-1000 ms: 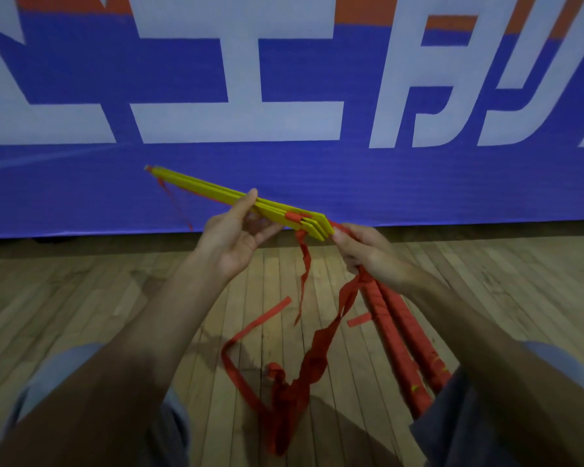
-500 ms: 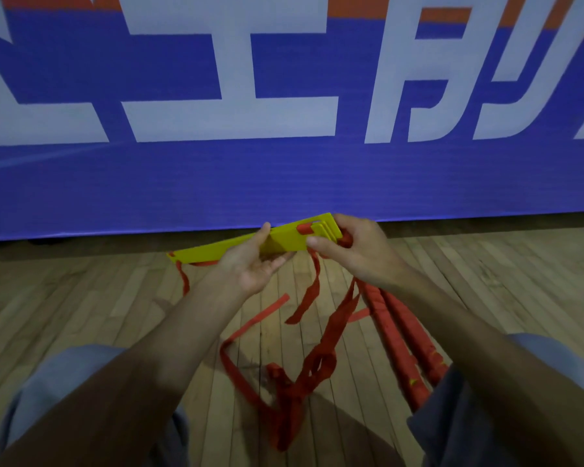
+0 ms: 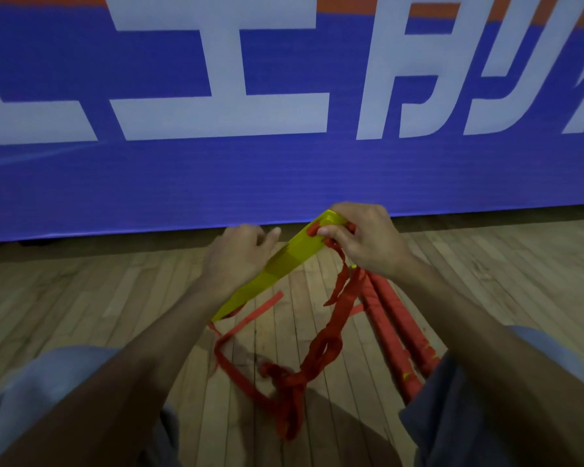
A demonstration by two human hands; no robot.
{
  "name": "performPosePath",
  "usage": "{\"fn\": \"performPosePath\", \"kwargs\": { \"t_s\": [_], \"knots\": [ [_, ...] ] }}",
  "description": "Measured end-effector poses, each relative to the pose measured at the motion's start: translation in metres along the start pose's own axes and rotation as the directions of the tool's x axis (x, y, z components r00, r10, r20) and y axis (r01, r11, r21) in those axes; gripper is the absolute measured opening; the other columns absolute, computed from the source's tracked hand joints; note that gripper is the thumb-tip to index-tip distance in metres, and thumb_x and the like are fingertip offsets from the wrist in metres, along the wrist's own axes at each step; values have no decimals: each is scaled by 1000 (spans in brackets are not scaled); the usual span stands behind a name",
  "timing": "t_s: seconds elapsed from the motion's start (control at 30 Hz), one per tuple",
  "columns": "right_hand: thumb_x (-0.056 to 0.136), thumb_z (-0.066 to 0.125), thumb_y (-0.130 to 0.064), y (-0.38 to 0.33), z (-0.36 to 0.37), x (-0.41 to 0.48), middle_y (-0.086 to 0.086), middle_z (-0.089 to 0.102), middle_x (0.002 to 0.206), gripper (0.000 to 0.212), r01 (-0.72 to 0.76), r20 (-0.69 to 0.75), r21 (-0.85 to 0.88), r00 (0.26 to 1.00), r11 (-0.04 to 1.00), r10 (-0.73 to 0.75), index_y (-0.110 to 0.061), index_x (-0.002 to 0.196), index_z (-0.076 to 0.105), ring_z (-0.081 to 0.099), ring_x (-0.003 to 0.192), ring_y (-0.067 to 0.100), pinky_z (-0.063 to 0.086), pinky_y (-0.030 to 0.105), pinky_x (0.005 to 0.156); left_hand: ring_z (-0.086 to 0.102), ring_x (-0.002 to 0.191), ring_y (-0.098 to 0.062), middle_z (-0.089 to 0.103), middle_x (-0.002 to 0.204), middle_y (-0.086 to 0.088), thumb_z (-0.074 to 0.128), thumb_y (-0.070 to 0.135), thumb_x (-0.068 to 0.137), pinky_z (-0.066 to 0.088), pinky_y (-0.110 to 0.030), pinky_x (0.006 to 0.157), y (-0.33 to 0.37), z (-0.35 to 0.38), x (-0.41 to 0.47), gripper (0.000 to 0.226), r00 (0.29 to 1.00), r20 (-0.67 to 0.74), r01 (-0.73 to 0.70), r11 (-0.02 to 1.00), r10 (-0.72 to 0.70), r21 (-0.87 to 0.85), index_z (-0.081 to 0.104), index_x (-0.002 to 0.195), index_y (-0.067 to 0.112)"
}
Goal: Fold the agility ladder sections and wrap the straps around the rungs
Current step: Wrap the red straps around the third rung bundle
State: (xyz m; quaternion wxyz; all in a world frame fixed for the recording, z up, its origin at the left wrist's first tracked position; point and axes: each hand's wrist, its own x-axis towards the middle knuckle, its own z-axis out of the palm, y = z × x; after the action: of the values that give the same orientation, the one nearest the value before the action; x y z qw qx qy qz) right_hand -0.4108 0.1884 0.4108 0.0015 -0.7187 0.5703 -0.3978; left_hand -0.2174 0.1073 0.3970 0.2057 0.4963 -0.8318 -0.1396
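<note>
Above a pale wooden plank floor [image 3: 115, 298], before a blue banner with white lettering [image 3: 284, 180]:

1. Stack of flat yellow plastic ladder rungs [image 3: 284, 264]. Folded together and held off the floor, tilted, upper end to the right.
2. Left hand [image 3: 240, 261]. Fingers curled over the stack's middle, gripping it.
3. Right hand [image 3: 368, 244]. Fingers clamped on the stack's upper end, pinching the red webbing there against the yellow.
4. Long red fabric strap [image 3: 327, 345]. Hangs from the upper end, unwrapped, and ends in a twisted heap on the floor between the knees.
5. Two red strap-wrapped bundles [image 3: 391, 318]. Lie side by side on the floor beside the right leg, apparently finished sections.

Hazards, as judged: the heap looks knotted, so pulling it up for wrapping may tighten a snarl or drag it under a knee. A slack left grip would let the rungs fan apart. A weak pinch would let the first turn slip off the end.

Containers: none in view, so nothing is held in any.
</note>
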Motion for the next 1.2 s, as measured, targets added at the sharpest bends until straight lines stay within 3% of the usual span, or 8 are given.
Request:
{"fn": "performPosePath", "kwargs": {
  "t_s": [0.1, 0.27, 0.53, 0.7, 0.87, 0.97, 1.1, 1.2],
  "knots": [
    [89, 57, -40, -3, -1, 1, -2, 65, 73, 32, 33, 51, 7, 998, 999, -33, -12, 86, 73, 58, 67, 11, 42, 22, 60, 63, 96, -19, 69, 99, -5, 39, 50, 99, 48, -46, 89, 0, -2, 4, 48, 975, 41, -196, 928, 220, -318, 69, 101, 13],
    [91, 62, -25, -8, -11, 2, 0, 68, 74, 18, 55, 98, 180, 992, 982, -73, -10, 88, 72, 64, 68, 14, 51, 32, 63, 59, 119, -13, 66, 123, 2, 40, 61, 93, 43, -41, 107, 7, -11, -4, 49, 799, 474, 22, 771, 369, -637, 61, 124, 29],
    [93, 59, -8, -13, -28, 2, -5, 68, 72, 9, -96, 180, 515, 984, 852, 2, -9, 91, 68, 63, 64, 9, 51, 20, 60, 69, 102, -26, 73, 108, -8, 74, 60, 70, 54, -38, 91, 7, -20, -3, 57, 691, 521, 159, 597, 501, -786, 70, 108, 18],
    [85, 62, -25, -1, -37, 0, -13, 58, 57, 21, -261, 206, 563, 963, 784, 172, -10, 100, 67, 41, 45, 0, 28, 19, 47, 69, 91, -23, 69, 95, -4, 86, 53, 58, 55, -37, 85, 6, -18, -3, 59, 693, 468, 199, 478, 549, -855, 73, 106, 22],
    [94, 60, -29, 5, -33, -2, 15, 44, 66, 31, -349, 241, 573, 937, 741, 254, 1, 98, 68, 32, 49, 16, 24, 26, 48, 70, 97, -23, 73, 97, -7, 87, 49, 59, 56, -33, 79, 7, -21, -5, 66, 763, 421, 200, 439, 491, -876, 65, 110, 14],
    [102, 47, -21, 2, -27, -3, -8, 56, 55, 33, -358, 296, 451, 924, 818, 241, 1, 87, 66, 33, 49, 17, 26, 27, 48, 70, 96, -18, 70, 101, -9, 71, 31, 80, 55, -34, 81, 8, -23, -4, 41, 835, 384, 194, 443, 394, -876, 59, 113, 11],
    [103, 46, -21, -11, -9, -2, -19, 58, 55, 27, -322, 272, 368, 934, 872, 231, -8, 94, 68, 41, 44, 3, 32, 16, 50, 68, 97, -16, 69, 103, -5, 59, 24, 92, 53, -33, 85, 10, -18, -2, 17, 946, 267, 126, 549, 185, -826, 61, 108, 20],
    [101, 48, -31, -24, 5, -1, -15, 64, 69, 28, -252, 175, 263, 962, 931, 210, -16, 97, 71, 53, 55, -4, 35, 12, 59, 66, 92, -12, 69, 98, 0, 62, 31, 93, 52, -29, 82, 15, -11, -5, 12, 988, 103, -23, 761, 118, -649, 62, 102, 23]
  ]
}}
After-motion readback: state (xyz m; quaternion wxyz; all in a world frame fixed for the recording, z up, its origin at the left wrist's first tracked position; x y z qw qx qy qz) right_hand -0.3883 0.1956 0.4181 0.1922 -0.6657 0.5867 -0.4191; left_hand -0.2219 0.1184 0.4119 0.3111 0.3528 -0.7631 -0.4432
